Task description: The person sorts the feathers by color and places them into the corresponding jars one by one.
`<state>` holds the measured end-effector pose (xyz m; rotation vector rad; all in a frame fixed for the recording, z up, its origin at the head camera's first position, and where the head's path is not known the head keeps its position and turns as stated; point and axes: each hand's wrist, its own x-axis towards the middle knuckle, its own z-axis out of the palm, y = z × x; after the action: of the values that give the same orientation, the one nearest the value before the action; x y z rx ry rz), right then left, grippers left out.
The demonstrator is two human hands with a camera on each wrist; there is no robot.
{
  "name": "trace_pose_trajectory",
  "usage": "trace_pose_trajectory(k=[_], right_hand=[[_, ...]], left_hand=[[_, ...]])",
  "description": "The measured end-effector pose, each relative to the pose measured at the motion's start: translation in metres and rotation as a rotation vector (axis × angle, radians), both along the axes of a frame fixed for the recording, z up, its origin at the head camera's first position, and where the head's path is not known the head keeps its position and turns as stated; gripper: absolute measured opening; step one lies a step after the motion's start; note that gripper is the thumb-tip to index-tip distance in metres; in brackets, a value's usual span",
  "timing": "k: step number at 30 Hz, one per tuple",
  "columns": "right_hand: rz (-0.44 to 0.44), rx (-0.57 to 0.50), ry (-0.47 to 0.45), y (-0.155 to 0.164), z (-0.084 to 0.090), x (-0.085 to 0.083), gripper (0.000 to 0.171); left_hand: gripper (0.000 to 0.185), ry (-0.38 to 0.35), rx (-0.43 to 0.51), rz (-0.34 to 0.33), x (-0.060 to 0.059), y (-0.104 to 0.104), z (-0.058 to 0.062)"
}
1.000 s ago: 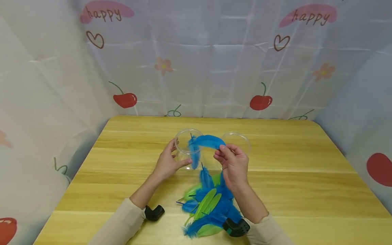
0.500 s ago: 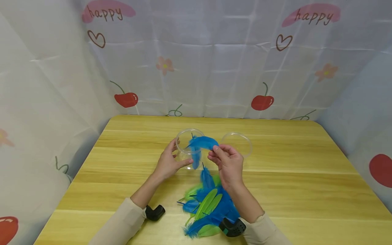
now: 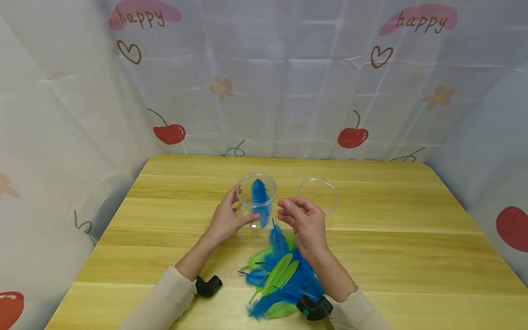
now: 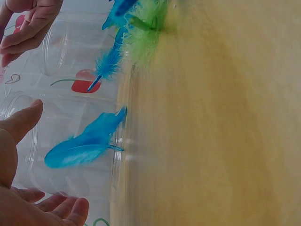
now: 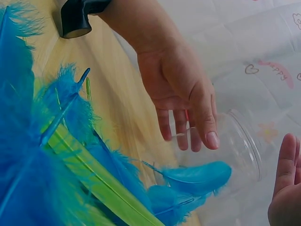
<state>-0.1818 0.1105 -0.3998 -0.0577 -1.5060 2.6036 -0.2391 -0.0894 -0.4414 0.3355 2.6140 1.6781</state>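
Note:
My left hand holds a clear plastic jar upright on the table, thumb on the near side and fingers around the far side. Inside the jar stand blue feathers, overlapping, their quills near the bottom in the left wrist view. Just right of the jar hovers my right hand, fingers loosely bent with nothing between them. Below it lies a loose pile of blue and green feathers, partly hidden by the right wrist and its black camera mount.
A second clear jar stands behind my right hand, partly covered by it. The wooden table runs back to a white printed curtain, and similar curtains hang at both sides.
The blue feather in my right hand has moved left over the jar and dropped inside, where it now stands upright. My right hand has let go; the left hand stays put.

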Motion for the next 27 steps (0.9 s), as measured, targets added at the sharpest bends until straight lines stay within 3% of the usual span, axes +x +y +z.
trace_pose_trajectory(k=[17, 27], right_hand=[[0.049, 0.044, 0.023, 0.008, -0.007, 0.007, 0.018], [0.094, 0.144, -0.032, 0.025, -0.013, 0.017, 0.016]], left_hand=[[0.097, 0.000, 0.009, -0.001, 0.001, 0.000, 0.001], [0.098, 0.002, 0.001, -0.012, 0.001, -0.001, 0.000]])
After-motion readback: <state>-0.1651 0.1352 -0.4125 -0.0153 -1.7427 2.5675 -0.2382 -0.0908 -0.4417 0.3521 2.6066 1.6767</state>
